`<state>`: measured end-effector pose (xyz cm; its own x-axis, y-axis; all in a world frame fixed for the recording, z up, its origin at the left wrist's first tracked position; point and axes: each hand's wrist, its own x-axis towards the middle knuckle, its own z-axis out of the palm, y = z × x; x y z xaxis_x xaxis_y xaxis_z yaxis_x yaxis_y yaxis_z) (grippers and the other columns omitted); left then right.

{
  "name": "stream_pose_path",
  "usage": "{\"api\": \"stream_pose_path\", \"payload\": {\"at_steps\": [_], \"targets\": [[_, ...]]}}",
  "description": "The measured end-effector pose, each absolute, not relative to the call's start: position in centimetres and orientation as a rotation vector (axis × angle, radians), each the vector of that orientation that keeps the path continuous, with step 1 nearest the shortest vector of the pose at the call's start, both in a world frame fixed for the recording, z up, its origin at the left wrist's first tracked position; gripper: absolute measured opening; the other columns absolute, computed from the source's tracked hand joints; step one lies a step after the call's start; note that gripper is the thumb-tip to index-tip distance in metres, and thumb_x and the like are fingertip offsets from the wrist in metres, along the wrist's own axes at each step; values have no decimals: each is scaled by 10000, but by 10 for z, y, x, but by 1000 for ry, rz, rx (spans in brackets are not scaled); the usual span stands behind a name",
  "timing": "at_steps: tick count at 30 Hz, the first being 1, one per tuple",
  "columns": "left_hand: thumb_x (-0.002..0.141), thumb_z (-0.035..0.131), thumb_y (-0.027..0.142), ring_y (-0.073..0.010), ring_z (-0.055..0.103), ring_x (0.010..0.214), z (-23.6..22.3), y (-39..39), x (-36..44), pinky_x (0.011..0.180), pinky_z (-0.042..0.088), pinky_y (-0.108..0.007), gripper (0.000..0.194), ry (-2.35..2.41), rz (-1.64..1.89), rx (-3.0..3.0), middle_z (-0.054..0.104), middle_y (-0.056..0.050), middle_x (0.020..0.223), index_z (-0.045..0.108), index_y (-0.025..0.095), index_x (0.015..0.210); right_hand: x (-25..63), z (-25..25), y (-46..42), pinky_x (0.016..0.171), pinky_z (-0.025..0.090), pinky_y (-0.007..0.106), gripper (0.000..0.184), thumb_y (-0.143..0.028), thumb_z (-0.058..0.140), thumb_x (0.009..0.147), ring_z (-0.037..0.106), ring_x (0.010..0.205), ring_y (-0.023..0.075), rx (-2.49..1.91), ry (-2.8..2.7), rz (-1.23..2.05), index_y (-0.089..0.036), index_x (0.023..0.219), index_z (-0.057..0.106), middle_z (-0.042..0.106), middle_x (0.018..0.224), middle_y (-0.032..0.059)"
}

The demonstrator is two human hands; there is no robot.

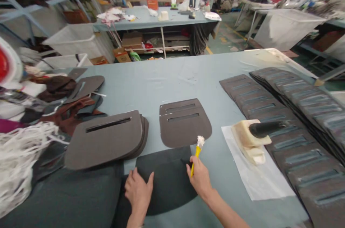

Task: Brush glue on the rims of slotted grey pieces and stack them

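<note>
My left hand (138,190) lies flat with fingers spread on a dark rounded piece (168,179) at the table's near edge. My right hand (199,177) is closed round a yellow-handled brush (197,152) whose white glue-coated bristles point up and away, over the right end of that piece. Just beyond lies a grey slotted piece (184,123) with two slots. Left of it sits a stack of grey single-slot pieces (106,138).
A cream glue pot (249,138) with a black handle stands on a white sheet (258,174) at right. Rows of overlapping glued slotted pieces (293,113) fill the right side. Brown scraps (67,109) and white cords (21,156) crowd the left.
</note>
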<state>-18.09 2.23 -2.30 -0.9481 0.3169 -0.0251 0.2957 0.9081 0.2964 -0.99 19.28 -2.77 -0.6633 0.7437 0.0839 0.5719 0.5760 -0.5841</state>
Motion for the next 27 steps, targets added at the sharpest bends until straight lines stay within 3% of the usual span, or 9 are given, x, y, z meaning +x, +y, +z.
{"api": "stream_pose_path", "payload": {"at_steps": [4, 8, 11, 16, 22, 27], "targets": [[723, 516, 596, -390, 570, 1039, -27, 17, -206, 829, 474, -501, 793, 2699, 497, 314, 567, -262, 1153, 405, 44, 1281, -18, -35, 189, 614, 411, 255, 121, -116, 411, 841, 557, 702, 177, -1092, -2449, 762, -210, 895, 466, 552, 803, 38], [649, 617, 571, -327, 640, 950, -16, 2, -218, 856, 506, -428, 638, 2317, 726, 186, 694, -131, 960, 573, 121, 1099, -6, -29, 193, 610, 393, 246, 181, -83, 344, 864, 528, 677, 163, -956, -2477, 858, -218, 876, 465, 537, 775, 30], [638, 643, 572, -288, 642, 978, -6, 7, -218, 895, 509, -408, 571, 2154, 942, 152, 708, -59, 977, 586, 184, 1053, 3, -17, 219, 625, 394, 254, 173, -105, 333, 882, 515, 690, 167, -958, -2439, 821, -218, 890, 464, 524, 775, 37], [649, 660, 482, -242, 621, 1036, -14, 74, -223, 941, 492, -387, 532, 1964, 1364, 232, 665, -97, 1102, 527, 175, 1062, -8, -14, 300, 682, 419, 287, 133, -153, 337, 886, 527, 743, 186, -1096, -2332, 587, -203, 902, 459, 514, 808, 54], [651, 621, 441, -208, 630, 752, -42, 144, -237, 787, 519, -437, 563, 2323, 1282, 393, 623, -87, 908, 488, 142, 1109, -24, -37, 364, 645, 427, 288, 170, -131, 375, 840, 529, 756, 194, -1244, -2364, 414, -179, 961, 483, 522, 916, 96], [712, 571, 391, -143, 573, 666, -46, 156, -237, 762, 508, -400, 485, 2496, 1227, 520, 575, -71, 971, 472, 160, 1126, -19, -53, 377, 632, 428, 275, 202, -121, 401, 839, 537, 772, 193, -1276, -2422, 397, -168, 1010, 497, 526, 946, 100]]}}
